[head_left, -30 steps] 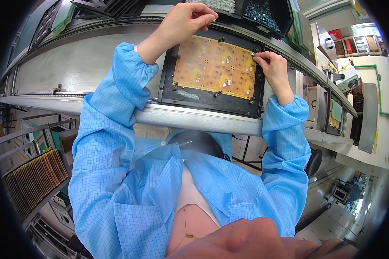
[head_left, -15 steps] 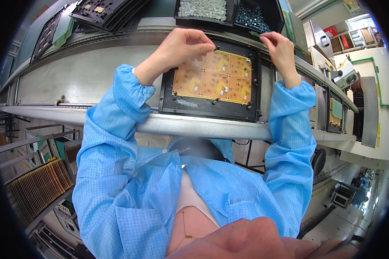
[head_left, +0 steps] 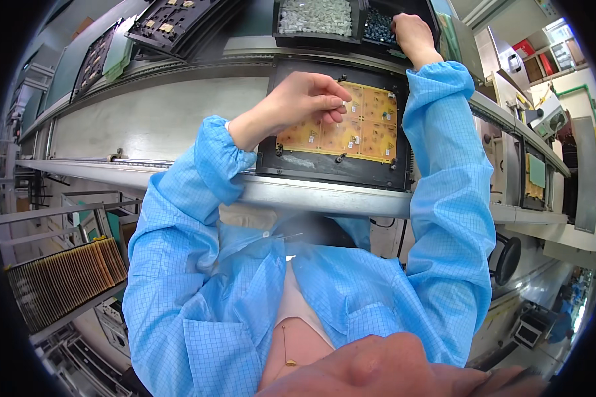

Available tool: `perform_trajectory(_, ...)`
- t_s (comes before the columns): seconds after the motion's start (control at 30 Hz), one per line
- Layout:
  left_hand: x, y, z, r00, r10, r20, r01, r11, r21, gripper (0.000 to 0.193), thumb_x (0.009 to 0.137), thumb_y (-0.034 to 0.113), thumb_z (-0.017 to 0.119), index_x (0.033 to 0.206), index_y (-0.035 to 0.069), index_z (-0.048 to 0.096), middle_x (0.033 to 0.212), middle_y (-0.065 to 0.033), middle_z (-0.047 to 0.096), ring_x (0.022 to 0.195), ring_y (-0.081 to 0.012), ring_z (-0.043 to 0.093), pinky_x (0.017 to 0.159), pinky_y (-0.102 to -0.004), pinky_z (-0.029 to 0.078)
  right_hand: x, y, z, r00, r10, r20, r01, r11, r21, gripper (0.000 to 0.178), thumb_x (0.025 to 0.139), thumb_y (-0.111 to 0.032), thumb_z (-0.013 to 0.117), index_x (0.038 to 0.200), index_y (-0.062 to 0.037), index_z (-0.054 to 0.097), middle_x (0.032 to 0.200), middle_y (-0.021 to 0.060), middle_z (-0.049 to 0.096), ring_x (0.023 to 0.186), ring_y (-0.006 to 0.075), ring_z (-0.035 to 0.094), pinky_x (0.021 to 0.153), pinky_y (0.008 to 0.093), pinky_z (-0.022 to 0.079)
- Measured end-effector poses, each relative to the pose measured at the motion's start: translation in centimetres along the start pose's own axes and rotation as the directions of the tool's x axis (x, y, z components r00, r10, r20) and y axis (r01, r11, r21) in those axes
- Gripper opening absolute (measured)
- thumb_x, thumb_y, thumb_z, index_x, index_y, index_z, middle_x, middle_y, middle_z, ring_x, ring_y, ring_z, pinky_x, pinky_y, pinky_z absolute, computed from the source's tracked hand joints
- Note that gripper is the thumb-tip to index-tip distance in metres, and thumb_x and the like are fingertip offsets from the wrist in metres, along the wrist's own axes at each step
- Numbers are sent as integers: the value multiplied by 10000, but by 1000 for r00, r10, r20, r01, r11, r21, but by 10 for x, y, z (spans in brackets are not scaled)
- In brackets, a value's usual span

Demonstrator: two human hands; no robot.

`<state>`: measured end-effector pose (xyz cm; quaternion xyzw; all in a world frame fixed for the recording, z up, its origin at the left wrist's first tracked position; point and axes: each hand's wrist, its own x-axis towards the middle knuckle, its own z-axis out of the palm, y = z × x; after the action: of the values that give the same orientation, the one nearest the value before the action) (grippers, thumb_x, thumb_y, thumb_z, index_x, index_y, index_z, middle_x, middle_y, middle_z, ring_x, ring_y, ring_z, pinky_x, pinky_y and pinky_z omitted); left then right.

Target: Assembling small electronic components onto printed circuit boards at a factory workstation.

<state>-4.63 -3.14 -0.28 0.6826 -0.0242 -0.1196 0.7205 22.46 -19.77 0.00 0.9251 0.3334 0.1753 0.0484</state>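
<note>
A panel of yellow circuit boards [head_left: 377, 140] lies in a black frame [head_left: 304, 173] with small black clamps around its edge. Over the panel's upper left part hovers my left hand [head_left: 304, 99], thumb and fingertips drawn together; whatever they pinch is too small to name. My right hand [head_left: 416, 38] reaches into the black bin of small dark blue parts [head_left: 376, 28] at the back. Its fingers are curled down at the parts, and the tips are mostly hidden. Beside it stands a bin of small white parts [head_left: 316, 18].
Metal conveyor rails [head_left: 324, 198] run along the front and back of the frame. Black trays [head_left: 172, 26] with small pieces are stacked at the back left. A rack of upright boards [head_left: 66, 281] stands lower left. Another framed board [head_left: 534, 178] sits farther right on the line.
My right hand has moved up and away, from above the frame's right side into the bin of blue parts. The left hand has come lower over the panel. The whole view has shifted slightly.
</note>
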Motion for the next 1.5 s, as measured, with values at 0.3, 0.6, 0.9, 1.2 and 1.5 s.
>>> perform_trajectory(0.3,15,16,36,999,38,-3,-35,938,345,116,869,91,695,929,-9,694,792,-80,706,745,-142,695,661,-262,557,-51,-13,-41,943,127,-306,134,698,703,126,783,-122,677,852,-32,733,858,177,695,837,343,668,778,412,530)
perform_trajectory(0.6,47,-16,70,933,358,-49,-129,457,880,101,764,213,725,805,125,754,888,-82,637,892,-291,624,765,-418,506,-181,-13,-35,985,170,38,-79,243,967,201,922,-132,658,1077,-23,725,879,11,704,726,59,558,675,209,471)
perform_trajectory(0.9,58,-17,75,957,274,-94,-22,393,919,93,747,228,732,775,143,755,862,-77,628,905,-283,614,765,-419,498,-209,-22,-25,959,221,176,-181,4,983,200,923,-142,666,1072,-26,728,894,18,707,758,63,581,698,210,485)
perform_trajectory(1.2,58,-16,63,943,324,-80,-110,527,843,138,764,195,730,843,83,710,845,-86,631,820,-264,635,725,-397,513,-216,-18,-29,955,107,277,-252,-196,947,245,898,-78,678,1121,23,681,995,87,707,884,129,667,814,254,547)
perform_trajectory(1.5,72,-20,40,857,515,9,-200,316,927,112,798,189,705,872,105,708,889,-59,643,927,-265,611,802,-381,508,-235,-9,-29,918,47,394,-370,-255,893,248,883,-36,678,1116,51,675,1040,112,695,913,150,666,854,271,548)
